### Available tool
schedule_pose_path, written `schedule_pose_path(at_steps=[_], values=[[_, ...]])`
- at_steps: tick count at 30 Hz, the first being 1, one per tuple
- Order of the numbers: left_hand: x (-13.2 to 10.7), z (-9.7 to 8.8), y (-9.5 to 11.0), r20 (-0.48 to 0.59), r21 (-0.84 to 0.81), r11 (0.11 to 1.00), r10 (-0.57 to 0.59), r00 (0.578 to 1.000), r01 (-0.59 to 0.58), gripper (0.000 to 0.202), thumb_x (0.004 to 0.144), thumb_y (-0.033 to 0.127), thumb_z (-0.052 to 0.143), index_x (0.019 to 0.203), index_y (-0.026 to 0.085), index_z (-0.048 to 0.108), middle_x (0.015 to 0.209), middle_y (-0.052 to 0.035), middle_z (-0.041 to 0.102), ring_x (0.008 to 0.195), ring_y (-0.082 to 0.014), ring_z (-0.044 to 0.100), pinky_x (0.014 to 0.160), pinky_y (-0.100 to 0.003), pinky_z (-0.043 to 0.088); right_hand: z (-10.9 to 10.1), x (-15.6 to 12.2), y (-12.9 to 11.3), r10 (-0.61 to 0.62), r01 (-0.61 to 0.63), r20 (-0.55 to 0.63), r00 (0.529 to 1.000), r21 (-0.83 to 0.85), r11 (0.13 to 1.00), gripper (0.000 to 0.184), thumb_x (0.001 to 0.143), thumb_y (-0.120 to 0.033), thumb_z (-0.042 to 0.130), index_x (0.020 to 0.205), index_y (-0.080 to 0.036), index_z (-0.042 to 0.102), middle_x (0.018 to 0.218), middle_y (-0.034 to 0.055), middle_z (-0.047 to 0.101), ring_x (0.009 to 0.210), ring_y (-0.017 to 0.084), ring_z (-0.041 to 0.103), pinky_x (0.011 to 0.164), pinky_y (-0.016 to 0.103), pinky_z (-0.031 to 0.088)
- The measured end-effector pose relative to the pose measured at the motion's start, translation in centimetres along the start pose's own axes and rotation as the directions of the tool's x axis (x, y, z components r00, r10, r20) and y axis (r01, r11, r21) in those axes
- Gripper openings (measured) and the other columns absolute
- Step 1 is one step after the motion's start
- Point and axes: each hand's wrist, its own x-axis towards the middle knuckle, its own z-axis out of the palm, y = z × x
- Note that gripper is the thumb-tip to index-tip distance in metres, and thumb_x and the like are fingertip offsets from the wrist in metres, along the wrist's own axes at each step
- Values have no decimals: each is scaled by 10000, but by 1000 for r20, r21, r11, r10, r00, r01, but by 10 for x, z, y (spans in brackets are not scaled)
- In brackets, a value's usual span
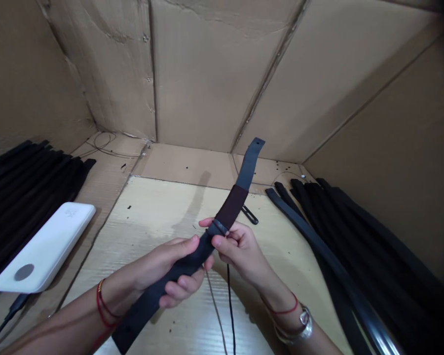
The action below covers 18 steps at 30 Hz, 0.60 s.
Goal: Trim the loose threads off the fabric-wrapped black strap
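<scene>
1. Your left hand (166, 266) and right hand (240, 251) are both closed around a black belt (144, 310), held mid-length over the board (151, 212).
2. A left stack (29, 182) and a right stack (340, 231) of belts flank you; a white slab (44, 246), apparently a power bank, lies near left.

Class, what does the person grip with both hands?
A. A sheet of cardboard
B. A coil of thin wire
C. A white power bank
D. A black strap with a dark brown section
D: the left hand and right hand both close around the black strap, just below its dark brown section.
</scene>
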Motion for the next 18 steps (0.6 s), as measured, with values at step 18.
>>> schedule_pose_path(at_steps=[18], values=[[3, 5, -5, -287, 444, 896, 168, 943, -24, 369, 859, 512, 552, 757, 160, 511, 487, 59, 385, 398, -50, 260, 369, -188, 149, 3, -2, -4, 94, -98, 109, 990, 28, 995, 361, 768, -395, 772, 915, -119, 592, 593, -48, 447, 434, 12, 274, 402, 160, 168]])
